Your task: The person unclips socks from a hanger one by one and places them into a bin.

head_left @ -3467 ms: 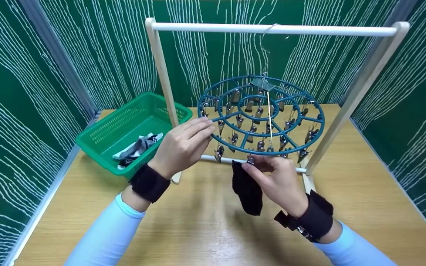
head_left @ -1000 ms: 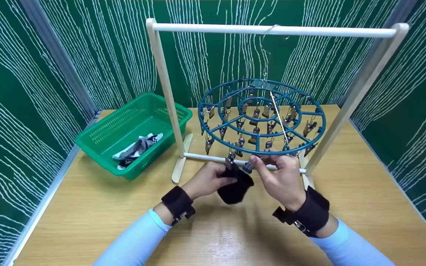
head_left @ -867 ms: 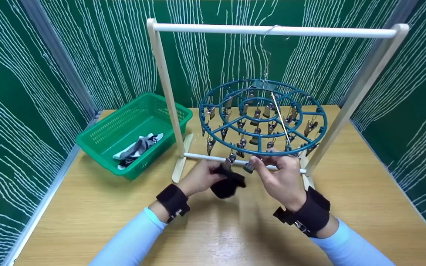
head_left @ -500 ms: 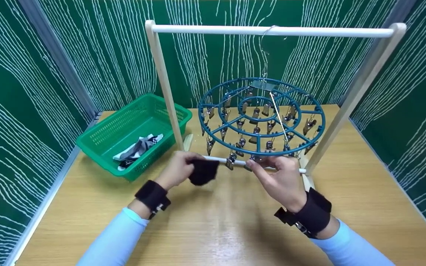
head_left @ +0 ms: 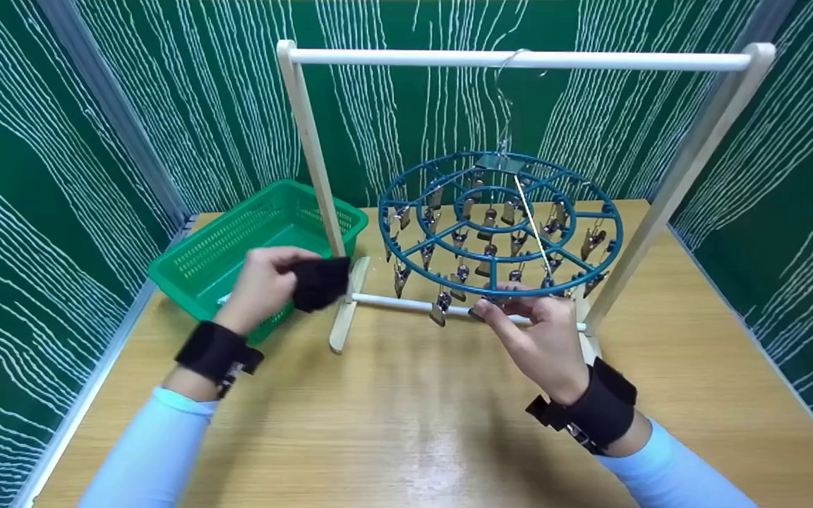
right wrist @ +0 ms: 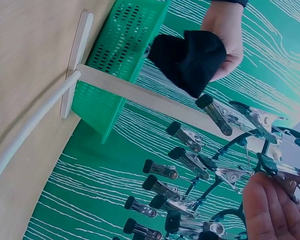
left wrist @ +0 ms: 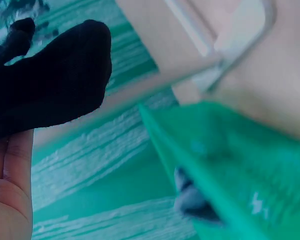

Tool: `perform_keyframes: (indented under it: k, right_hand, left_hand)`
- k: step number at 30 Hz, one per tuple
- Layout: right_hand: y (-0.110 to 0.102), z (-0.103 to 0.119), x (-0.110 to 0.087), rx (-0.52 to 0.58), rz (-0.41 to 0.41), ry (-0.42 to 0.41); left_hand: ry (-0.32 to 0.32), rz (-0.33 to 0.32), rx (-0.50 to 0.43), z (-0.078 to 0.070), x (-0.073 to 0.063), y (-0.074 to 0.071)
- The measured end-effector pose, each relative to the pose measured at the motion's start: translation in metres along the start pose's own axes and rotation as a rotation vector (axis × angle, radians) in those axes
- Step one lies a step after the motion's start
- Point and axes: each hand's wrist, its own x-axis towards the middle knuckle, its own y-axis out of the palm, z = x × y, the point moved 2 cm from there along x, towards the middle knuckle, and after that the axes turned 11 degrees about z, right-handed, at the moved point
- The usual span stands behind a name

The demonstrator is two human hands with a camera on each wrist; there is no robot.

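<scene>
My left hand (head_left: 258, 289) pinches a black sock (head_left: 322, 283) by one end, above the near right side of the green basket (head_left: 191, 271). In the left wrist view the sock's rounded end sticks out past the fingers. A round blue clip hanger (head_left: 424, 271) hangs at the middle right, with many metal clips around its rings. At its near rim my right hand (head_left: 540, 339) holds one clip (right wrist: 285, 177) between thumb and fingers. A loose clip (head_left: 440, 308) dangles just left of that hand. Dark grey cloth (left wrist: 195, 202) lies in the basket, mostly hidden by my left hand in the head view.
A wooden rack with a white top bar (head_left: 406, 58) carries the hanger by its hook. Its left post (head_left: 315, 155) stands between basket and hanger, and a white lower bar (head_left: 406, 303) runs near the table (head_left: 392, 423). Green walls with white lines surround the table.
The black sock, earlier hanging at the hanger's near clips, has come away and moved left with my left hand to the basket. My right hand stays at the hanger's near rim.
</scene>
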Motion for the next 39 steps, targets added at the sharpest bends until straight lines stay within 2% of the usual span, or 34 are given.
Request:
perform_keyframes:
  k: [7,15,20,28,34,39]
  right_hand:
    - [0.0,-0.001,0.0,0.012,-0.01,0.005]
    - [0.0,-0.003,-0.002,0.011,-0.011,-0.006]
    - [0.0,-0.003,-0.002,0.0,-0.002,0.013]
    - [-0.001,-0.003,-0.003,-0.006,-0.002,0.012]
    - [-0.001,-0.003,-0.002,0.015,-0.005,0.007]
    - [-0.001,-0.002,-0.002,0.002,-0.001,0.0]
  left_hand:
    - [-0.029,-0.018,0.083,-0.001,0.007,-0.041]
    - [-0.091,-0.066,0.107,0.024,0.019,-0.067]
    - [-0.113,-0.094,0.131,0.042,0.027,-0.074]
    - [-0.211,-0.119,0.169,0.056,0.04,-0.08]
    - [-0.264,-0.08,0.287,0.071,0.047,-0.081]
    - [-0.285,-0.045,0.437,0.086,0.047,-0.08]
